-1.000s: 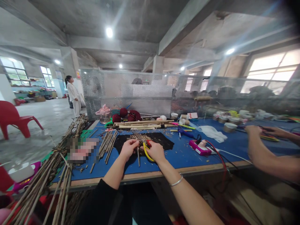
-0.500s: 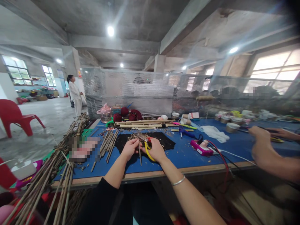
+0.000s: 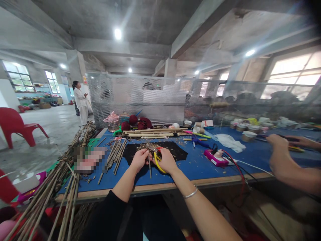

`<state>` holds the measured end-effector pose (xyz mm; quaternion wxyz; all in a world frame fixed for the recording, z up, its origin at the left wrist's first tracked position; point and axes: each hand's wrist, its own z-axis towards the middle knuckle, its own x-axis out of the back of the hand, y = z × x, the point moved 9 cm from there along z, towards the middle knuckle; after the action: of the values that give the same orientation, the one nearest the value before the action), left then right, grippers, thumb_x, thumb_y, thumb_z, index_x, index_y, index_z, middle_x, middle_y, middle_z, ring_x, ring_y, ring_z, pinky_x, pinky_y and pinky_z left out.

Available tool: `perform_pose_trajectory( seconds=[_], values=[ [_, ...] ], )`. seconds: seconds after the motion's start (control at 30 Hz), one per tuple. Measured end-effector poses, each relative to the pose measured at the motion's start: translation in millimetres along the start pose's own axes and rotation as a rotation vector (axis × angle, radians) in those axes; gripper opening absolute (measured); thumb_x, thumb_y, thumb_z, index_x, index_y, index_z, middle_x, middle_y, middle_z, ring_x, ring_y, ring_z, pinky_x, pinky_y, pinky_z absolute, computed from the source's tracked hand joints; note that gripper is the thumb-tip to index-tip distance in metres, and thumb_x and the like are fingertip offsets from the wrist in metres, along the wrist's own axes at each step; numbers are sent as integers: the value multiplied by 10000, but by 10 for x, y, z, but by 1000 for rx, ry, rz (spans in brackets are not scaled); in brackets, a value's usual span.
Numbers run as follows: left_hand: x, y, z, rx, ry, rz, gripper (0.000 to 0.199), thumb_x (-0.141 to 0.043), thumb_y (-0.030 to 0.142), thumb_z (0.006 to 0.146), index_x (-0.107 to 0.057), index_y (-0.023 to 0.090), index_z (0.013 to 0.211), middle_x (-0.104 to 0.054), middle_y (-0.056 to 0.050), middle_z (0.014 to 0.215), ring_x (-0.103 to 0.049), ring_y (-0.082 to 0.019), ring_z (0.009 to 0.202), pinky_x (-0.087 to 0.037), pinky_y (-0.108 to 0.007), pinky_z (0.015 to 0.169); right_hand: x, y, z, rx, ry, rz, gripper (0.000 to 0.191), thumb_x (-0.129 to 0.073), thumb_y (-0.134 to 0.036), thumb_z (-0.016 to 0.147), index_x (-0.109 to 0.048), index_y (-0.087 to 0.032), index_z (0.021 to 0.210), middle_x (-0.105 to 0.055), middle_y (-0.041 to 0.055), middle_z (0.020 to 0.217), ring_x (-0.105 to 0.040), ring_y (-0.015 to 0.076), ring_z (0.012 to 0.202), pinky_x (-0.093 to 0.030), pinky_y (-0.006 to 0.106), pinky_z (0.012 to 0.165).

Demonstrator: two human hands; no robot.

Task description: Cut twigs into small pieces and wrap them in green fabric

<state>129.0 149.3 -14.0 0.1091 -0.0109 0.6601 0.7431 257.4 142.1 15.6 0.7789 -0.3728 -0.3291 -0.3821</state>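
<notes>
My left hand (image 3: 140,160) is closed on a thin brown stick (image 3: 150,170), pinching it between thumb and fingers; its lower end points toward me. Wrapped around pruning shears (image 3: 157,164) with yellow and red handles is my right hand (image 3: 167,161). The metal blades lie close to the stick's upper end, but I cannot tell whether they touch it. Both hands are over a black cloth (image 3: 180,152) strewn with bark scraps. Left of the cloth lies a pile of short cut sticks (image 3: 115,151).
Long bundled branches (image 3: 62,164) lean over the table's left edge. Behind the cloth are pale rods (image 3: 150,134) and dark red yarn balls (image 3: 144,123). A magenta power strip (image 3: 216,158) with cables sits right, near a co-worker's arm (image 3: 288,164). A perforated metal screen (image 3: 135,97) stands behind.
My hands, the stick and the shears stay nearly in place, with only a slight shift at the blades. The person standing in the background has raised their hands a little.
</notes>
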Motion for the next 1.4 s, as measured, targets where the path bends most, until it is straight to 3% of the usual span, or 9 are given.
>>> perform_pose_trajectory(
  seconds=[0.17, 0.37, 0.63, 0.9, 1.1, 1.4],
  values=[
    [-11, 16, 3, -30, -15, 19, 341, -637, 463, 655, -560, 132, 683, -565, -11, 625, -530, -74, 505, -359, -146, 375, 4, -9, 5, -13, -21, 2, 428, -663, -386, 652, -545, -167, 1000, -606, 80, 992, -553, 210, 925, -390, 284, 791],
    [0, -1, 17, -22, -15, 28, 344, -641, 460, 654, -576, 131, 728, -571, -8, 634, -543, -80, 517, -355, -142, 362, -29, 75, -1, -158, -80, -92, 279, -550, -444, 753, -560, -205, 898, -656, 41, 810, -610, 199, 757, -361, 258, 623],
    [48, -22, 19, 6, 23, -11, 329, -674, 427, 643, -592, 128, 755, -578, -4, 612, -552, -79, 499, -351, -135, 353, -108, 119, -13, -206, -150, -150, 235, -512, -433, 777, -582, -219, 843, -674, 55, 806, -629, 207, 733, -336, 252, 568],
    [124, -22, -8, 38, 111, -23, 406, -703, 408, 618, -633, 118, 894, -603, -14, 632, -562, -81, 504, -341, -138, 370, -70, 98, -12, -226, -162, -157, 334, -479, -516, 799, -602, -210, 851, -683, 80, 849, -638, 225, 796, -373, 256, 600],
    [200, 9, -15, 9, 192, 16, 410, -734, 389, 574, -653, 115, 868, -590, 3, 600, -523, -68, 472, -322, -144, 369, -6, 75, -17, -195, -106, -166, 482, -534, -617, 717, -565, -210, 971, -668, 65, 876, -628, 231, 822, -391, 272, 658],
    [230, -11, -5, 6, 237, 37, 426, -755, 387, 538, -690, 108, 854, -614, 2, 596, -453, -52, 437, -324, -164, 386, -69, 35, 44, -28, -75, -66, 480, -622, -532, 684, -531, -155, 967, -610, 89, 946, -563, 216, 916, -389, 289, 773]
  ],
)
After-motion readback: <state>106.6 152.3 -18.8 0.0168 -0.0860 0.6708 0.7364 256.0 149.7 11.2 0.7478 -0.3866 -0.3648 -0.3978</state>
